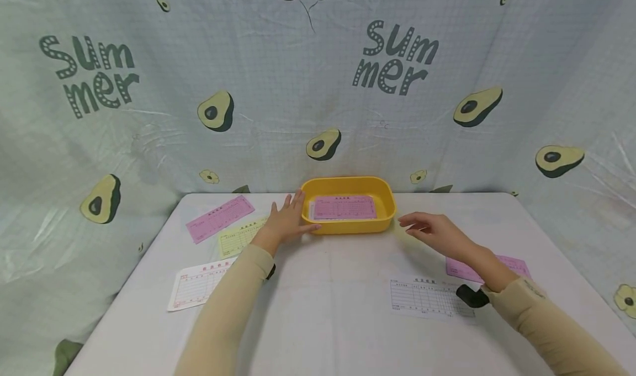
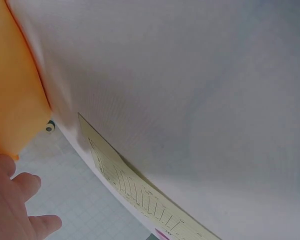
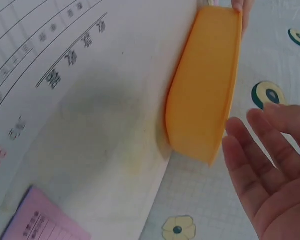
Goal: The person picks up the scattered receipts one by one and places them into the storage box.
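A yellow plastic basket [image 1: 343,228] stands at the back middle of the white table. Inside it lies a pink printed slip [image 1: 345,207], with white paper showing from beneath. My left hand [image 1: 285,221] is at the basket's left end, fingers spread and the index finger along the rim. Its thumb reaches across the front wall. In the left wrist view, fingertips [image 2: 27,185] show close to the orange-looking basket wall [image 2: 15,85]. My right hand [image 1: 434,232] hovers just off the basket's right end, fingers gently bent and palm holding nothing, as the right wrist view also shows.
On the left lie a pink slip [image 1: 220,219], a yellow slip [image 1: 238,239] and a white red-printed slip [image 1: 196,285]. On the right are a white slip [image 1: 422,297] and a pink slip [image 1: 514,266], partly under my right forearm. An avocado-print curtain [image 1: 268,160] hangs behind.
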Motion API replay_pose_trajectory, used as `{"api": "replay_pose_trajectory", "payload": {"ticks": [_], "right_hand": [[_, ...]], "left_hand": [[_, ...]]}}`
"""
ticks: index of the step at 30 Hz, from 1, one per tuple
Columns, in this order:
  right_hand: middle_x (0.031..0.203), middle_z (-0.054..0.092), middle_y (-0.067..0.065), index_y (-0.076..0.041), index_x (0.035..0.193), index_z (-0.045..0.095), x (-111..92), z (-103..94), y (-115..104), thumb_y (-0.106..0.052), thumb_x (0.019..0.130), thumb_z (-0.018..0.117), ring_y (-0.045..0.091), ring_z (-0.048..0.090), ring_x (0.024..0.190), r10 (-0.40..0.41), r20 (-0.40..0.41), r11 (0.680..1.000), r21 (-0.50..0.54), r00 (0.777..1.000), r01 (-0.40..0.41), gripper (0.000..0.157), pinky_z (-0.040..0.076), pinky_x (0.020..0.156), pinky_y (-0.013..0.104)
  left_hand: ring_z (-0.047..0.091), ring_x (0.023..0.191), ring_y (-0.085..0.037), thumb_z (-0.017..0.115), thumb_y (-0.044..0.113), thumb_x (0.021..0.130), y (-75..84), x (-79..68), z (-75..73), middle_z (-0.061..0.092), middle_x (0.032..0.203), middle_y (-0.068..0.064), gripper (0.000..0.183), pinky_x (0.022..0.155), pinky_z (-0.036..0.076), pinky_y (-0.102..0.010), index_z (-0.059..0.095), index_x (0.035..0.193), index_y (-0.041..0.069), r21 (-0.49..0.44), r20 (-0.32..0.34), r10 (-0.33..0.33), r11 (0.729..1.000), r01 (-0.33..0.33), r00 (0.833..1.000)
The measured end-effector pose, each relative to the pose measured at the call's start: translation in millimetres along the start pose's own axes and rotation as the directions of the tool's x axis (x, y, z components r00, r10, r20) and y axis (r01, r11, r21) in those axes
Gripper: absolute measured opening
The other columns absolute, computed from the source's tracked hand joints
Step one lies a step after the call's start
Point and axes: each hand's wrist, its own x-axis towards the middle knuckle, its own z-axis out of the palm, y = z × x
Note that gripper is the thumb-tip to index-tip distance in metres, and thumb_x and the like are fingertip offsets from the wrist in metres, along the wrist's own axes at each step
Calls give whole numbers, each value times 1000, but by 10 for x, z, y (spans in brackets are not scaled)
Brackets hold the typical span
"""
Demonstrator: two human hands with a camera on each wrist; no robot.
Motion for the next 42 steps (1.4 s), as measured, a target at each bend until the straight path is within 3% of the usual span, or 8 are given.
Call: {"api": "replay_pose_trajectory", "payload": {"ticks": [3, 10, 13, 25, 31, 35, 38, 42], "right_hand": [[122, 71, 17, 2, 128, 67, -50, -70, 6, -2, 99, 65, 29, 68, 107, 20, 55, 999, -34, 998, -18, 29, 56, 94, 45], [117, 73, 11, -1, 128, 68, -234, -187, 97, -9, 98, 69, 19, 67, 98, 47, 201, 997, -67, 979, -35, 31, 57, 83, 27], [115, 73, 9, 0, 128, 68, -307, -204, 118, -10, 98, 70, 18, 66, 96, 65, 243, 996, -70, 968, -49, 32, 56, 80, 27], [102, 68, -2, -6, 116, 72, -575, -203, 174, -8, 89, 78, 14, 59, 89, 157, 278, 981, -157, 948, -116, 28, 53, 74, 28], [95, 56, -1, -8, 113, 68, -646, -115, 208, -19, 80, 89, 18, 51, 88, 246, 282, 964, -175, 927, -202, 42, 47, 70, 27], [98, 54, 1, -9, 115, 63, -675, -80, 214, -25, 74, 93, 20, 50, 91, 298, 302, 948, -203, 906, -244, 53, 47, 75, 32], [100, 54, 1, -9, 113, 63, -693, -58, 224, -25, 73, 94, 20, 50, 92, 301, 323, 946, -217, 897, -239, 54, 48, 79, 35], [97, 53, -1, -9, 107, 61, -719, -33, 258, -22, 73, 94, 17, 48, 88, 254, 324, 956, -226, 911, -186, 49, 47, 77, 32]], "left_hand": [[7, 156, -39, 55, 67, 96, 11, 4, -23, 1, 171, -13, 107, 120, 4, -66, 5, 164, 2, 2, -8, 1, 1000, -1, 1000], [6, 156, -38, 54, 67, 96, -13, 25, 15, 0, 172, -13, 107, 120, 3, -66, 3, 164, 3, -7, -2, 2, 1000, -2, 1000], [7, 156, -38, 54, 68, 96, -9, 18, 21, 0, 172, -13, 106, 120, 4, -66, 4, 164, 3, -5, -4, 2, 1000, -2, 1000], [6, 156, -38, 53, 68, 96, 19, -12, -15, 0, 172, -12, 107, 120, 2, -65, 4, 164, 3, -3, 8, -11, 1000, 11, 1000], [6, 156, -38, 54, 67, 97, 12, -2, -10, -1, 171, -13, 106, 120, 2, -66, 4, 164, 2, -18, 10, -7, 1000, 7, 1000], [7, 156, -38, 55, 67, 96, 2, 6, 7, 0, 171, -13, 107, 120, 4, -66, 3, 164, 2, -15, 4, -5, 1000, 5, 1000], [8, 156, -38, 55, 68, 96, -4, 13, 20, 0, 171, -13, 108, 120, 4, -67, 2, 164, 2, -10, -2, -6, 1000, 6, 1000], [8, 155, -39, 55, 67, 96, -5, 18, 27, 0, 171, -13, 108, 119, 5, -67, 2, 164, 2, -12, -4, -2, 1000, 2, 1000]]}}
